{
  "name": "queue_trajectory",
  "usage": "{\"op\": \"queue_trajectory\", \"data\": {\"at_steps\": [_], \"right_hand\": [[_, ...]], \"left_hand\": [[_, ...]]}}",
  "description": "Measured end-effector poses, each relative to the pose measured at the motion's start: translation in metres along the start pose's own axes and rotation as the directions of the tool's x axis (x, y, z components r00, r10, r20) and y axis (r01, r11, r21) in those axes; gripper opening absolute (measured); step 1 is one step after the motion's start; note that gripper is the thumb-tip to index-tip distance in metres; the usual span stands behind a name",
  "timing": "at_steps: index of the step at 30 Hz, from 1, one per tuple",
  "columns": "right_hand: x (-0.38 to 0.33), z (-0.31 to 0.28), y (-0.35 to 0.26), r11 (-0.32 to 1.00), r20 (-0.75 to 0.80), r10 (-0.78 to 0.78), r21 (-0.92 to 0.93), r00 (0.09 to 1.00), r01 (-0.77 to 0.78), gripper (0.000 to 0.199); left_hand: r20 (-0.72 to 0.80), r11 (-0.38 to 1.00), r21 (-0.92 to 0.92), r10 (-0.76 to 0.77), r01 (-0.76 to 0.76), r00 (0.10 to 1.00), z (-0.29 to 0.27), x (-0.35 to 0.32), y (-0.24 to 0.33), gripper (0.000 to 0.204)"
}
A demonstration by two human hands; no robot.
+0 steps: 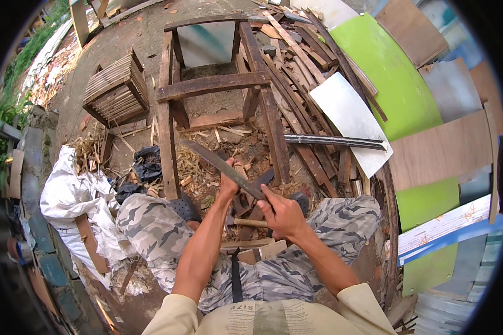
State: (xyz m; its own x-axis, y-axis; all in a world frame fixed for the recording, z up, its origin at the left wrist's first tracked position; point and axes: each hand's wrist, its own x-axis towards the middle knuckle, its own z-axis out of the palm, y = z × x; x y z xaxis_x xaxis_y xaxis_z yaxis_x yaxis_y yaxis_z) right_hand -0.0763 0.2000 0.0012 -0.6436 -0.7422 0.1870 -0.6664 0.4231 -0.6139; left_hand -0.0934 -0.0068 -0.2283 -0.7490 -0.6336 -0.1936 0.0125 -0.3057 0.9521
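Observation:
A long grey machete [221, 166] slants across the middle, its far end up and to the left over the wooden frame. My right hand [285, 215] is closed round its near end, thumb pointing left. My left hand [228, 183] is closed just beneath the blade, beside its middle; the blade hides part of the fingers, and what they grip cannot be made out. Below my hands, between my legs, lie wood pieces [242, 203] and a hammer with a pale wooden handle [250, 223]. A dark flat blade-like piece [262, 178] shows behind the machete.
A dark wooden frame [212, 86] stands right ahead. To its left sits a slatted wooden crate [117, 92]. Planks [304, 111] pile up at the right beside a white sheet [352, 125] and green panels [385, 72]. A white sack [75, 195] lies by my left knee.

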Motion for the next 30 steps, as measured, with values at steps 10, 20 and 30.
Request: {"op": "queue_trajectory", "data": {"at_steps": [10,20,30], "right_hand": [[-0.021,-0.010,0.020,0.996,-0.103,0.085,-0.010,0.991,-0.087,0.048],[-0.001,-0.022,-0.002,0.942,-0.048,0.335,0.012,0.941,-0.335,0.045],[0.024,0.016,0.010,0.769,0.018,0.433,0.514,0.901,-0.380,0.045]], "left_hand": [[-0.111,0.952,-0.285,-0.151,0.115,0.982,0.020,-0.024,0.038,0.046],[0.027,0.997,-0.010,-0.070,0.070,0.997,0.033,-0.034,0.063,0.048],[0.163,0.970,-0.056,-0.224,0.236,0.961,-0.018,-0.015,0.017,0.054]]}}
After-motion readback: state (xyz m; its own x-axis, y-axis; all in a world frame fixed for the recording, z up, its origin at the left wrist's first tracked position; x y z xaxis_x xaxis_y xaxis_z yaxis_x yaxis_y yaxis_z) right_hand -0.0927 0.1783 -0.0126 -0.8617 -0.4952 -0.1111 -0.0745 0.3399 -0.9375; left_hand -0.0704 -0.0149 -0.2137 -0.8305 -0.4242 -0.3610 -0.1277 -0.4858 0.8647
